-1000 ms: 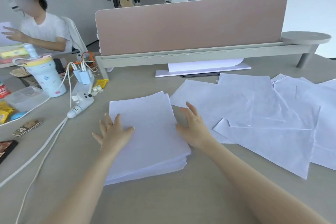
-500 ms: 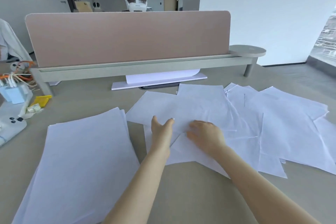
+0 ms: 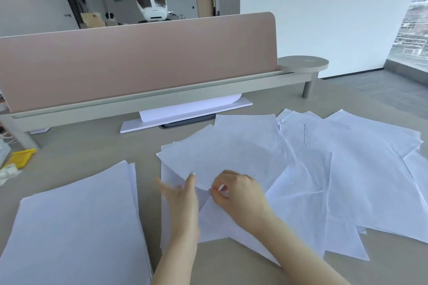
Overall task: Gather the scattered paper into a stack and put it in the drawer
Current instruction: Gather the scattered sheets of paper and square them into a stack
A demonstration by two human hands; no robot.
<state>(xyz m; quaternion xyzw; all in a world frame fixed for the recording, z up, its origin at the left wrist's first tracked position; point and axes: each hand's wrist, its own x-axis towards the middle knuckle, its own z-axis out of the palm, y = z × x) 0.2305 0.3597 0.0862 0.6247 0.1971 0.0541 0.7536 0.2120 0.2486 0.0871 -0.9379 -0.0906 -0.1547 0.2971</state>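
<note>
A squared stack of white paper (image 3: 74,227) lies on the desk at the near left. Loose white sheets (image 3: 347,169) overlap across the middle and right of the desk. My right hand (image 3: 238,196) has its fingers curled and pinches the near edge of the top loose sheet (image 3: 220,152), which is raised a little off the pile. Just left of it, my left hand (image 3: 183,201) is open with fingers spread, and one straight finger touches that same raised edge. The stack lies apart from both hands. No drawer is in view.
A pink divider panel (image 3: 139,58) on a grey rail runs across the back of the desk (image 3: 81,146) and ends in a round shelf (image 3: 303,65). A white flat base (image 3: 185,115) sits under the rail. A yellow item (image 3: 22,157) lies at far left.
Both hands left the stack and moved right onto the loose sheets. My right hand went from lying flat to pinching a sheet's edge, which has risen. The view swung right.
</note>
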